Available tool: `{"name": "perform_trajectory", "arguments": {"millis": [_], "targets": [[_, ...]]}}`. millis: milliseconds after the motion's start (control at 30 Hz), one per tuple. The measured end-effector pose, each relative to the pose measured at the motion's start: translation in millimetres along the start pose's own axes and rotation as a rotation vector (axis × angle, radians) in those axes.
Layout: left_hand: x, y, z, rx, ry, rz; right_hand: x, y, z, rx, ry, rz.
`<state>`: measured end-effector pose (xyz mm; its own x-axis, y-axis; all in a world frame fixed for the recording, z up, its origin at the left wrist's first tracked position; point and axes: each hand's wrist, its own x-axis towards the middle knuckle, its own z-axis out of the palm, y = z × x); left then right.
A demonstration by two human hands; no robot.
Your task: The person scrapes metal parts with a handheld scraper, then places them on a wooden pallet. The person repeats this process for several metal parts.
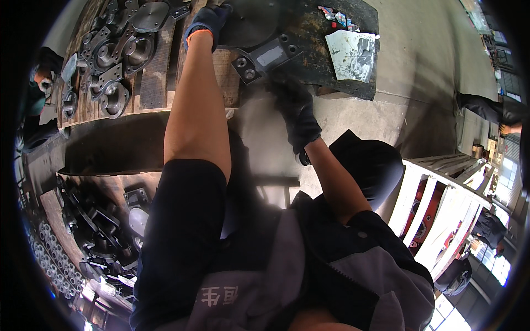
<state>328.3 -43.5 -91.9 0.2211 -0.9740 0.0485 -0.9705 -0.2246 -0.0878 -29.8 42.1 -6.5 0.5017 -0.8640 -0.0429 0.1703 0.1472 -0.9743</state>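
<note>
A dark metal bracket (270, 55) lies on the work table, with bolt holes at its corners and a pale rectangular patch in the middle. It adjoins a broad dark round plate (248, 22). My left hand (208, 23), in a dark blue glove with an orange cuff edge, is closed at the plate's left edge; its fingertips are partly hidden. Just below the bracket's near end, my right hand (295, 113) wears a dark glove and has its fingers curled. Blur and shadow hide what it grips.
Several metal castings (113, 99) with round bores cover the wooden table at left. A stained white sheet (353, 55) lies at the table's right. Lower left, a bench holds more dark parts (99, 226). A slatted wooden crate (441, 215) stands at right. Other people are at both sides.
</note>
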Motion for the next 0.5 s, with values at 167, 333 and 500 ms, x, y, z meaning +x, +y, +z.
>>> {"name": "perform_trajectory", "arguments": {"millis": [167, 333, 500], "targets": [[1, 1, 3, -0.154, -0.008, -0.052, 3, -23, -10, 0.247, 0.005, 0.307], [1, 4, -3, -0.386, 0.010, -0.236, 4, -26, -7, 0.151, 0.052, 0.274], [-4, 21, -29, -0.606, 0.022, -0.449, 5, 2, -15, 0.237, 0.064, 0.237]]}}
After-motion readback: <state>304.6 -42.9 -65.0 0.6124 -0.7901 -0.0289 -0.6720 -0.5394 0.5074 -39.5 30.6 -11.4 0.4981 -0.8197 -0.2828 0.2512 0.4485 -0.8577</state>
